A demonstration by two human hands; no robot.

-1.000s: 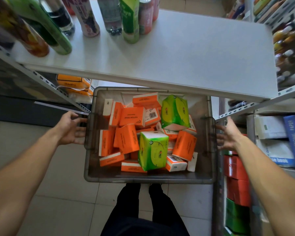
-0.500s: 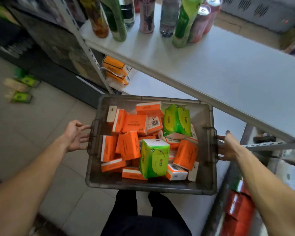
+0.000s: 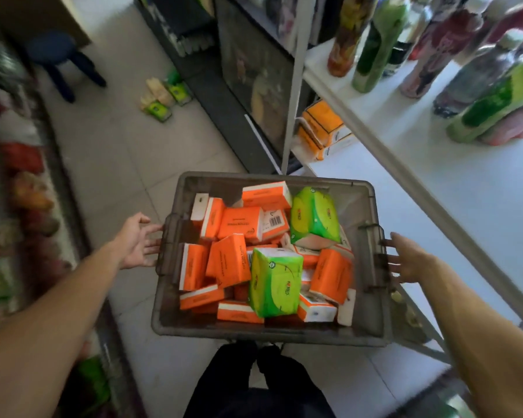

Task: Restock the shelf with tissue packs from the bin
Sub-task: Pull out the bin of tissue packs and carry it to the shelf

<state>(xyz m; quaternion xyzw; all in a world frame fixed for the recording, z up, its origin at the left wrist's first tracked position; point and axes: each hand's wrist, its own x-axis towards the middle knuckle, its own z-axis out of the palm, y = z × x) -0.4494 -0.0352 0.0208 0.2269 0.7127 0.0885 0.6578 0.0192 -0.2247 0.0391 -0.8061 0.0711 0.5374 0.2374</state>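
Two-handed, left grip and right grip both apart, at bin handles, tissue packs inside

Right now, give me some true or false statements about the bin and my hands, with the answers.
1. The bin holds orange packs and green packs. True.
2. Only one green pack is in it. False: there are two, one nearer the person and one farther.
3. The left hand is reaching inside the bin. False: it is at the bin's outer left handle, fingers straight.
4. The right hand is at the bin's right handle. True.
5. The white shelf has bottles standing on it. True.
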